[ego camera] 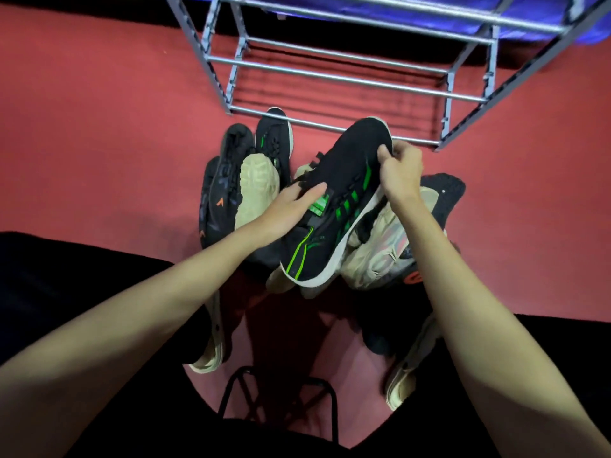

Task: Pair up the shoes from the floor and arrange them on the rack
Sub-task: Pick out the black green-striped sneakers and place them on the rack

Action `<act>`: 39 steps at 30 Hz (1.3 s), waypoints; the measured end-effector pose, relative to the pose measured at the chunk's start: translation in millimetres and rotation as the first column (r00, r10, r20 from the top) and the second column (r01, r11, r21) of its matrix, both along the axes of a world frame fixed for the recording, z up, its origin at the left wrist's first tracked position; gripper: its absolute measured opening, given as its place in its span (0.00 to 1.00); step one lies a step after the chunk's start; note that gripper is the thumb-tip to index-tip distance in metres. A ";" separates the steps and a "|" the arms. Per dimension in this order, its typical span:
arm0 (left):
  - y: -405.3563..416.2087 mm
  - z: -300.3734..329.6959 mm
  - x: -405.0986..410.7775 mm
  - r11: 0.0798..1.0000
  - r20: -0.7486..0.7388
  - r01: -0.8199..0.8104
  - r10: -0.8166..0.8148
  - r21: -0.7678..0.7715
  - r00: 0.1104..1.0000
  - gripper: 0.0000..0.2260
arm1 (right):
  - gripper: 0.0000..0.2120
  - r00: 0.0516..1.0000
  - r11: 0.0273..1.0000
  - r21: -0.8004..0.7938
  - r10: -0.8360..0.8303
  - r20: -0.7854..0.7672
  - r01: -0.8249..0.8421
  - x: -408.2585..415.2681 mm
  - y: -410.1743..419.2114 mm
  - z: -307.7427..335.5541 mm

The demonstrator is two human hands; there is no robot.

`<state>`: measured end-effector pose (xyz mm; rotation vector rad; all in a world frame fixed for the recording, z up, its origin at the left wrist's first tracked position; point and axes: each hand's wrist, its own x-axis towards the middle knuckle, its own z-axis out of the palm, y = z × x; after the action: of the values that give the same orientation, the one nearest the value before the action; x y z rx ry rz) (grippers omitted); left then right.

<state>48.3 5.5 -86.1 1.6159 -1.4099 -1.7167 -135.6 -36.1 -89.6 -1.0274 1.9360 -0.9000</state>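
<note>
A black shoe with green stripes and a white sole is held above the pile, toe toward the rack. My right hand pinches its toe side. My left hand lies flat along the laces with straight fingers. Its likely mate, another black shoe with green marks, lies on the floor against the rack's front bar. The metal rack stands just beyond, and its lower bars carry nothing.
Dark shoes with orange marks and an upturned cream sole lie at left. Cream and grey shoes and a black knit shoe lie at right. More shoes sit near my knees. A black stool frame stands below me on the red floor.
</note>
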 end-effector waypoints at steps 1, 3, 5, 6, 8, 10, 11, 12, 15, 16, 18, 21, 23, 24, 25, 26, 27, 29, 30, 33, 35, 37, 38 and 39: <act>2.0 0.7 5.1 0.999 -0.002 -0.051 0.051 0.008 0.999 0.14 | 0.14 1.000 1.000 0.026 0.007 0.021 -0.008 8.7 -0.2 -0.5; 4.1 -2.9 17.9 0.990 0.032 -0.138 0.139 -0.029 0.990 0.16 | 0.16 0.994 0.998 0.056 0.022 0.107 -0.029 25.0 0.8 -2.1; 3.7 -6.1 31.7 0.980 0.049 -0.189 0.191 -0.058 0.980 0.16 | 0.11 0.967 0.997 0.059 0.028 0.253 -0.044 40.9 6.7 3.8; 1.7 -9.1 37.7 0.977 0.060 -0.206 0.209 -0.062 0.976 0.16 | 0.09 0.945 0.997 0.060 0.028 0.327 -0.050 47.6 10.9 6.9; -4.2 -15.5 45.7 0.973 0.066 -0.220 0.225 -0.073 0.972 0.17 | 0.05 0.895 0.993 0.076 0.045 0.443 -0.088 57.1 20.8 9.1; -10.1 -17.9 45.8 0.971 0.050 -0.220 0.225 -0.092 0.973 0.17 | 0.02 0.862 0.985 0.120 0.048 0.504 -0.125 64.5 30.9 7.2; -13.9 -19.0 43.2 0.972 0.026 -0.213 0.217 -0.099 0.976 0.17 | 0.04 0.844 0.982 0.139 0.032 0.535 -0.125 67.5 34.9 3.6; -18.9 -21.2 41.7 0.975 0.002 -0.209 0.210 -0.081 0.978 0.17 | 0.08 0.824 0.982 0.157 -0.005 0.567 -0.103 70.4 37.0 0.8; -38.5 -26.1 44.2 0.984 -0.065 -0.170 0.172 0.045 0.983 0.18 | 0.14 0.831 0.986 0.161 -0.125 0.542 0.043 71.9 32.8 -14.9; -47.4 -30.9 49.5 0.985 -0.018 -0.167 0.168 0.044 0.986 0.18 | 0.14 0.853 0.987 0.143 -0.142 0.503 0.080 70.0 29.4 -20.7; -66.0 -47.6 65.6 0.986 0.272 -0.155 0.166 -0.063 0.948 0.16 | 0.14 0.887 0.984 0.115 -0.175 0.427 0.139 63.9 24.5 -33.3; -81.5 -74.0 83.6 0.991 0.654 -0.115 0.130 -0.065 0.745 0.23 | 0.16 0.913 0.980 0.099 -0.195 0.359 0.171 57.2 22.8 -49.8; -82.6 -88.3 84.5 0.995 0.700 -0.095 0.056 0.018 0.712 0.33 | 0.18 0.933 0.985 0.068 -0.170 0.317 0.157 55.1 23.7 -58.6; -82.0 -96.6 82.9 0.996 0.700 -0.079 0.020 0.052 0.714 0.38 | 0.19 0.949 0.989 0.044 -0.149 0.278 0.143 54.8 23.9 -62.9; -80.8 -103.8 80.2 0.996 0.699 -0.058 -0.011 0.075 0.715 0.42 | 0.20 0.965 0.992 0.027 -0.125 0.229 0.123 54.8 23.9 -65.8; -79.3 -110.9 77.3 0.995 0.702 -0.044 -0.030 0.087 0.712 0.45 | 0.22 0.977 0.995 0.008 -0.103 0.185 0.104 54.4 23.8 -69.0; -76.9 -116.4 74.3 0.995 0.705 -0.037 -0.037 0.090 0.708 0.48 | 0.22 0.984 0.996 -0.009 -0.083 0.155 0.085 54.3 24.0 -69.8; -72.0 -126.2 67.2 0.995 0.712 -0.046 -0.031 0.089 0.701 0.50 | 0.23 0.992 0.998 -0.036 -0.051 0.119 0.056 50.8 23.5 -73.8; -69.2 -129.6 63.6 0.994 0.714 -0.052 -0.033 0.097 0.700 0.51 | 0.23 0.993 0.998 -0.045 -0.042 0.111 0.047 48.1 23.3 -74.8; -66.1 -135.0 59.9 0.995 0.705 -0.054 -0.020 0.083 0.709 0.51 | 0.22 0.994 0.998 -0.051 -0.033 0.107 0.039 40.7 21.5 -74.2; -68.2 -133.6 64.6 0.997 0.691 -0.038 -0.020 0.068 0.723 0.51 | 0.22 0.994 0.998 -0.057 -0.031 0.109 0.037 36.4 20.2 -74.3; -68.1 -128.8 70.7 0.996 0.686 -0.004 -0.060 0.091 0.725 0.52 | 0.23 0.993 0.998 -0.058 -0.033 0.112 0.039 33.6 19.9 -73.2; -66.4 -126.5 74.1 0.993 0.690 0.005 -0.084 0.115 0.719 0.53 | 0.23 0.993 0.997 -0.064 -0.031 0.111 0.038 32.3 20.3 -72.9; -63.9 -124.0 78.1 0.990 0.700 0.004 -0.103 0.142 0.706 0.53 | 0.23 0.994 0.997 -0.070 -0.024 0.106 0.032 32.0 21.3 -70.8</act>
<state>126.5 -58.4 -210.1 2.5073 -1.6924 -1.2560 -103.6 -14.8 -160.3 -0.9759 1.8463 -1.0251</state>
